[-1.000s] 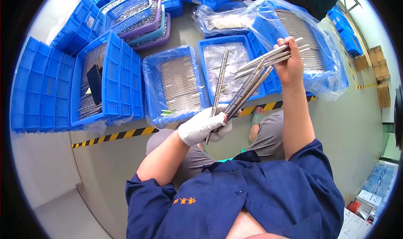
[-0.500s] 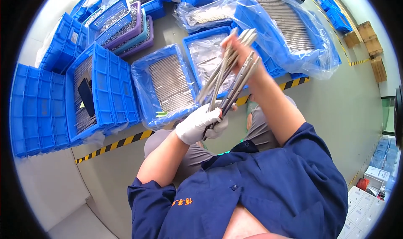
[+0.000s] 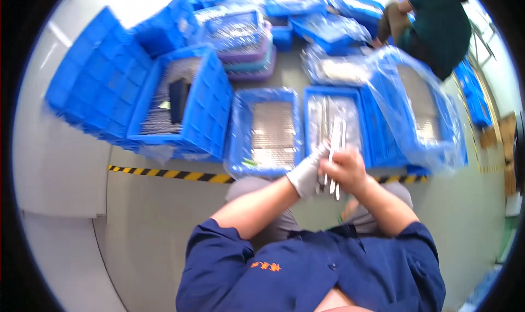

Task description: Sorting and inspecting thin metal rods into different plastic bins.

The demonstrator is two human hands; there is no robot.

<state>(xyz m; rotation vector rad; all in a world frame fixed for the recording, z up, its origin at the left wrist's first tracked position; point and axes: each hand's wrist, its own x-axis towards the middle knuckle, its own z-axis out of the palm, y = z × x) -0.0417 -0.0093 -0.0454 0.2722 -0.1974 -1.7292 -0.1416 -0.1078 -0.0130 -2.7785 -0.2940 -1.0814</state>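
My left hand (image 3: 307, 176), in a white glove, is closed around a bunch of slim metal rods (image 3: 337, 132). Bare and closed on the same bunch from the other side is my right hand (image 3: 348, 168). The rods stand roughly lengthwise away from me, their lower ends poking out below my fingers. Motion blur smears their details, and I cannot tell how each hand divides them. Just beyond the hands lies a blue bin lined with clear plastic (image 3: 356, 99), with some pale contents. Left of it, another lined blue bin (image 3: 236, 142) holds rows of similar rods (image 3: 272, 131).
At left, a tall blue crate (image 3: 210, 112) holds rods and a dark flat object (image 3: 178, 99). Stacked purple and teal baskets (image 3: 249, 65) stand behind. At right is a large plastic-wrapped bin (image 3: 454, 120). Another person (image 3: 437, 30) crouches at far right. Striped tape (image 3: 164, 172) crosses the floor.
My right hand has come down from the rods' upper part to beside my left. The splayed rods are now closer together. The view has shifted, bringing another person into sight.
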